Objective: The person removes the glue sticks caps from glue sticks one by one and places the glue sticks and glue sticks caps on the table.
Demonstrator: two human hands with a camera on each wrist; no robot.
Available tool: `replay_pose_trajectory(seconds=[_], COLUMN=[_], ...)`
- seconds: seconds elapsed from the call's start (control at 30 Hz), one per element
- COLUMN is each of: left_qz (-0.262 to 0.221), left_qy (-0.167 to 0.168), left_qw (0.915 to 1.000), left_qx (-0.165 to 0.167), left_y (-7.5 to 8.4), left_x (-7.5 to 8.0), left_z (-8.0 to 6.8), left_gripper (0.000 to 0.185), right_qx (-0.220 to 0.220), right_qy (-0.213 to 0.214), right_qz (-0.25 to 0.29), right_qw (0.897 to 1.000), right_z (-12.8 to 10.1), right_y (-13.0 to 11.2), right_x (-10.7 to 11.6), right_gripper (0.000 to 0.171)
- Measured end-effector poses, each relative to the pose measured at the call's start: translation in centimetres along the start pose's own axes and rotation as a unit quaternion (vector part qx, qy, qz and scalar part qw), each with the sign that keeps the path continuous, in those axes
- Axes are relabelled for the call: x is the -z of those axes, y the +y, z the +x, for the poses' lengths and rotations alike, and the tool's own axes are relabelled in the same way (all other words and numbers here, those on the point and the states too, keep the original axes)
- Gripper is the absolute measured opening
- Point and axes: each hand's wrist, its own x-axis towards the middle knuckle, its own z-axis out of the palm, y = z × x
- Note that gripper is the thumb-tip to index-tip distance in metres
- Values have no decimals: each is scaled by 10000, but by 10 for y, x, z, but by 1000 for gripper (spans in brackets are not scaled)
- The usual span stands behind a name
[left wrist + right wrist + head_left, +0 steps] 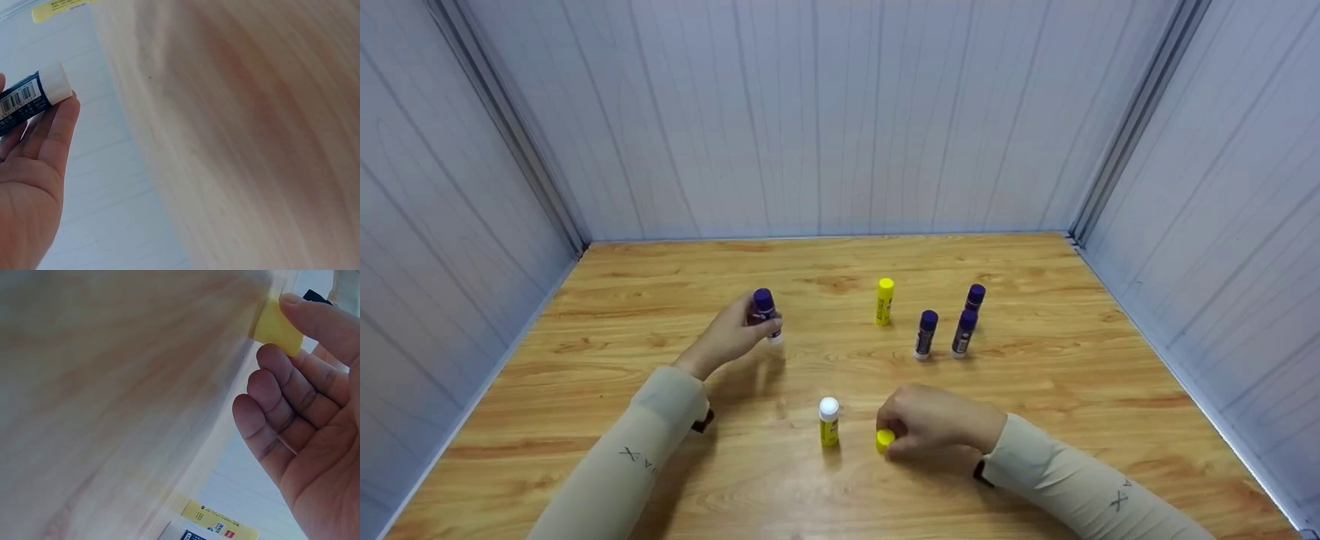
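My left hand (726, 339) grips a glue stick (764, 301) with a dark blue cap and white base, upright at the left of the table. In the left wrist view, the barcode of this glue stick (22, 102) and its white end show beside the fingers. Near the front, my right hand (934, 420) pinches a small yellow cap (885, 440) between thumb and fingers, low at the tabletop. The right wrist view shows the same yellow cap (278, 328) up close. Left of that hand stands a yellow glue stick (829, 429) with its white top exposed.
A capped yellow glue stick (884, 302) stands farther back. To its right are three blue-capped ones: a left one (926, 335), a front right one (963, 335) and a rear one (976, 295), partly hidden. Pale panels (840, 120) wall the wooden table (660, 277).
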Motion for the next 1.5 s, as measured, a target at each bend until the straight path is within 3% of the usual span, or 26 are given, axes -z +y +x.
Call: replay_pose_trajectory(seconds=[0.37, 0.8, 0.93, 1.1, 1.5], left_qz=[-333, 796, 1264, 1922, 2731], left_qy=[150, 285, 272, 327, 334], left_qw=[9984, 9916, 9824, 9638, 9319], left_qx=[-437, -975, -1349, -1818, -2363], left_y=[15, 43, 52, 62, 70], left_x=[3, -15, -22, -29, -38], left_z=[-3, -10, -13, -16, -20], left_gripper=[35, 34, 34, 33, 32], right_qx=[-142, -190, -260, -161, -38], right_qy=[-61, -106, -162, -104, -129], right_qz=[15, 13, 14, -75, -210], right_qw=[9999, 9998, 9995, 9998, 9997], right_z=[-1, 0, 0, 0, 2], right_y=[-1, -3, -4, -3, -3], right_x=[0, 1, 2, 1, 2], right_gripper=[15, 14, 15, 13, 17])
